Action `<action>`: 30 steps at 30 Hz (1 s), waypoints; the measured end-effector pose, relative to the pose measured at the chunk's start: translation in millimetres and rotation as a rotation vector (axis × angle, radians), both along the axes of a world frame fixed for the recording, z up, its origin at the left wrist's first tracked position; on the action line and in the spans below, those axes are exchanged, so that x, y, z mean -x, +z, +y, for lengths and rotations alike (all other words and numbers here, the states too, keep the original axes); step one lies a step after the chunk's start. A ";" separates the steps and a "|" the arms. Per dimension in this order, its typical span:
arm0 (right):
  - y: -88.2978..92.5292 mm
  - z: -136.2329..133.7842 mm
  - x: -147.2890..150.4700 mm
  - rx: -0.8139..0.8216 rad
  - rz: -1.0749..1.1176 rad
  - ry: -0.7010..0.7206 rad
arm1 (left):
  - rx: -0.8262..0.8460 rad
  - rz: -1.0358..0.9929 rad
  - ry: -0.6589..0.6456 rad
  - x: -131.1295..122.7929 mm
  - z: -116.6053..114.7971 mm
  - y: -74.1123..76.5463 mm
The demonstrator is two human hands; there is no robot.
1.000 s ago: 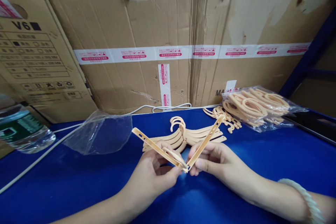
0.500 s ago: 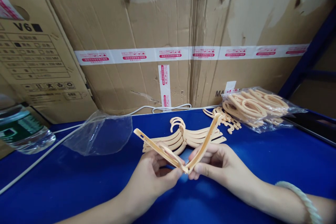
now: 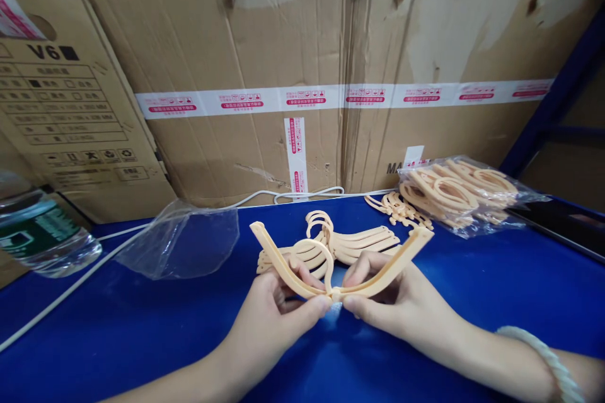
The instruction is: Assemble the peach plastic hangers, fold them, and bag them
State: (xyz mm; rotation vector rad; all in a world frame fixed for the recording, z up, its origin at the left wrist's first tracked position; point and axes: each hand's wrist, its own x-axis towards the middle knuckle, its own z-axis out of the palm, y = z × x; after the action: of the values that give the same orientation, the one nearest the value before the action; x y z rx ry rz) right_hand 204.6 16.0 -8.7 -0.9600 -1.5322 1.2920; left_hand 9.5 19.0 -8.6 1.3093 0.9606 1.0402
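Observation:
Between my hands is a beige plastic clothes hanger [image 3: 382,274], its two arms spread in a wide V and its hook curving up from the middle joint. My left hand [image 3: 278,312] is closed around the left arm, thumb and fingers pinching close to the joint. On the other side my right hand [image 3: 394,302] pinches the right arm near the same joint. Just behind lies a stack of similar hangers [image 3: 363,244], partly hidden by my hands and the held one. Several loose hooks [image 3: 397,208] are heaped behind the stack, to the right.
A clear bag of hanger parts [image 3: 454,192] lies at the back right. On the left are a water bottle [image 3: 45,233], an empty plastic bag [image 3: 184,242] and a white cable [image 3: 51,302]. Cardboard boxes [image 3: 250,151] stand behind the blue table [image 3: 142,327].
The held hanger's arms have swung apart into a wider V, the right arm tipping outward to the right. The hook now stands up in view. Both hands keep hold of it.

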 end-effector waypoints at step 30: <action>51.7 53.4 -83.3 -0.619 -1.040 0.340 | -1.167 0.605 0.137 15.8 -8.2 1.5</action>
State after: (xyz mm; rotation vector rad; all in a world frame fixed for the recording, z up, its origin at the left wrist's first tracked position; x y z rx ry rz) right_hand 287.9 69.4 43.0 -1.0123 -2.7628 0.3722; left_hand -6.3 10.7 -7.1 2.6555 0.8731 1.4136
